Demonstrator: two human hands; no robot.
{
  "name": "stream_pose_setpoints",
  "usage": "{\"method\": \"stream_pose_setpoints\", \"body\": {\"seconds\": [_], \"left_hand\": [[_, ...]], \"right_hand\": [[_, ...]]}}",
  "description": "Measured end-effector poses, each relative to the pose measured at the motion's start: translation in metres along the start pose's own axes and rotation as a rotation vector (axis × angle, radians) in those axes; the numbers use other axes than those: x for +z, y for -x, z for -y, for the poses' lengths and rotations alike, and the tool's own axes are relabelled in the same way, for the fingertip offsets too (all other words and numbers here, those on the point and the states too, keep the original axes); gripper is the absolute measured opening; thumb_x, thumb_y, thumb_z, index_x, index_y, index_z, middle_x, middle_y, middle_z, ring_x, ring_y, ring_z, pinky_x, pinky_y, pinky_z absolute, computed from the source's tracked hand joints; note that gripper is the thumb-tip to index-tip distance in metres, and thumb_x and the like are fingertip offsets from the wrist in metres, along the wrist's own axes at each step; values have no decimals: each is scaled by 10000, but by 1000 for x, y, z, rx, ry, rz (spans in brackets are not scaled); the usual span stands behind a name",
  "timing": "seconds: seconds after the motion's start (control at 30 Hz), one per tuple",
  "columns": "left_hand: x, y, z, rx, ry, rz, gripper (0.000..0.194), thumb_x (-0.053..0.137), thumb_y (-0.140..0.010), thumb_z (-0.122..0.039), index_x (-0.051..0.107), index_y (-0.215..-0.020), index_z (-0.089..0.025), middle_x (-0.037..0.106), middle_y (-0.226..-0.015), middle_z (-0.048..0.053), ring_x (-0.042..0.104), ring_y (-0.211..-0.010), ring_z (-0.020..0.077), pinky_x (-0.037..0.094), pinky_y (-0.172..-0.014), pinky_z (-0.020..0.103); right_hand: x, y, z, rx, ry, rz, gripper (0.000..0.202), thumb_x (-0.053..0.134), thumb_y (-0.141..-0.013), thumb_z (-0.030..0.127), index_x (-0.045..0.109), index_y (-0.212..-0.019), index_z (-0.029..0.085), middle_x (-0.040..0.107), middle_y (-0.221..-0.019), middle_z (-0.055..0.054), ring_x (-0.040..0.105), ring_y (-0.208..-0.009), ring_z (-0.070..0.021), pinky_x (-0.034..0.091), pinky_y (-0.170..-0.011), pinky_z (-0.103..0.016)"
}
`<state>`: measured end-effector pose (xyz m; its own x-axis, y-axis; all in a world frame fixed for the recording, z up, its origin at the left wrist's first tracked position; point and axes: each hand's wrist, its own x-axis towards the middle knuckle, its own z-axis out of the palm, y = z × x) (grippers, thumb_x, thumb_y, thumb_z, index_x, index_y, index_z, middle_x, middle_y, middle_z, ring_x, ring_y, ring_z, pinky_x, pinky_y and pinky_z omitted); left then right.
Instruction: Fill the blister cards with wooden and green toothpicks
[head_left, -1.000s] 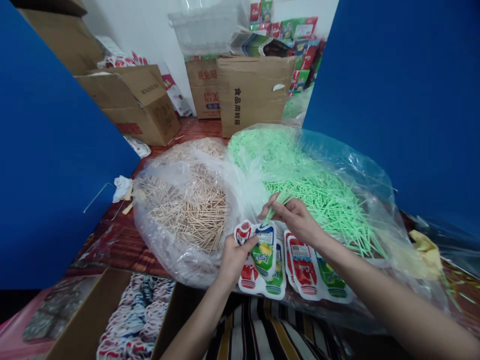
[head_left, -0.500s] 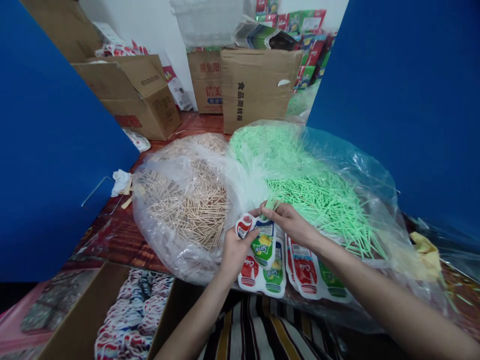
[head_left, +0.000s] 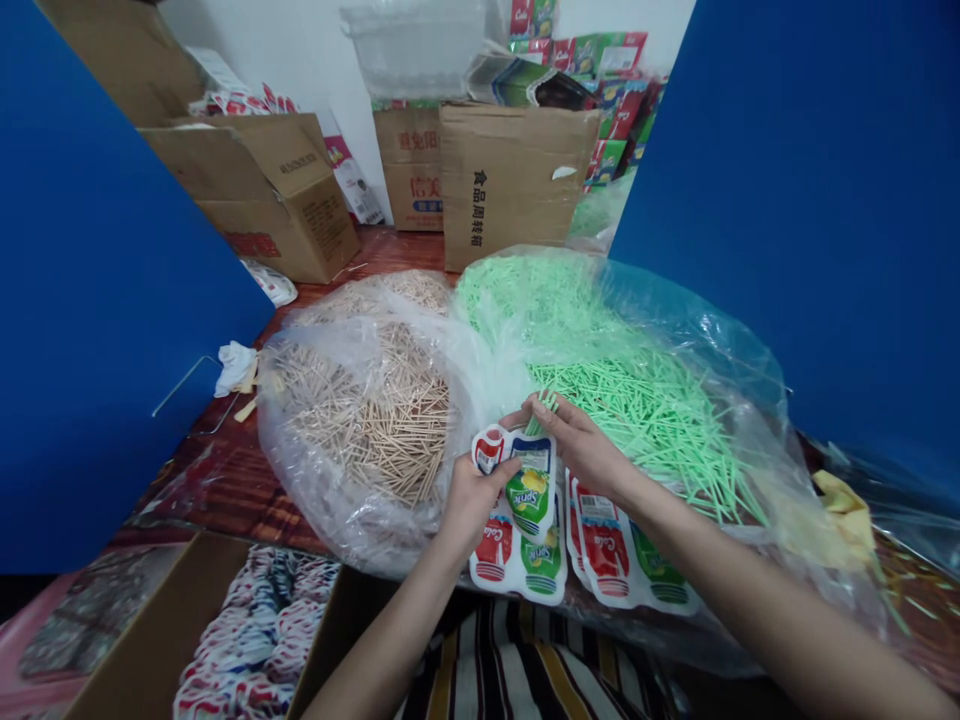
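Observation:
My left hand point(head_left: 472, 497) grips a bottle-shaped packet point(head_left: 531, 488) printed with Cola and Sprite designs, thumb across its front. At the packet's top, my right hand point(head_left: 581, 435) pinches a small bunch of light green sticks point(head_left: 541, 408). The bunch touches the packet's upper edge; whether it goes inside I cannot tell. Under the held packet lie more such packets point(head_left: 491, 560), and another pile of Cola and Sprite packets point(head_left: 606, 550) sits to the right, below my right forearm. Just beyond my hands is a clear plastic bag of loose green sticks point(head_left: 637, 410).
Left of the green sticks lies a bag of tan sticks point(head_left: 401, 430). An open carton point(head_left: 150, 635) at lower left holds stacked packets point(head_left: 259, 630). Cardboard boxes point(head_left: 517, 185) stand at the back, and blue panels point(head_left: 795, 200) flank both sides. Yellow cloth point(head_left: 844, 510) lies at right.
My right hand's fingers have closed further over the green sticks, and the bunch has shifted slightly at the packet's top. The left hand keeps its hold; the view has moved a little.

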<state>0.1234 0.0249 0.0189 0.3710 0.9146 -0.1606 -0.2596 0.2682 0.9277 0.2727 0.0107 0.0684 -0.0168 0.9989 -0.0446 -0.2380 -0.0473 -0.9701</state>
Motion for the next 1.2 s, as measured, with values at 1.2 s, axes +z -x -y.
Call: {"method": "stream_pose_setpoints", "body": {"seconds": [1.2], "left_hand": [[-16,3,-7,-68,-38,-32,296,776,-615,-275,694,-873,-156,719,-787,21,649,-719,171,511,-695,280]], "right_hand": [[-20,13,-2,-415,894,147,458,594,-845,325,462,-1277,256,562,-1262,-79,562,-1120,-226,464,-946,-405]]}}
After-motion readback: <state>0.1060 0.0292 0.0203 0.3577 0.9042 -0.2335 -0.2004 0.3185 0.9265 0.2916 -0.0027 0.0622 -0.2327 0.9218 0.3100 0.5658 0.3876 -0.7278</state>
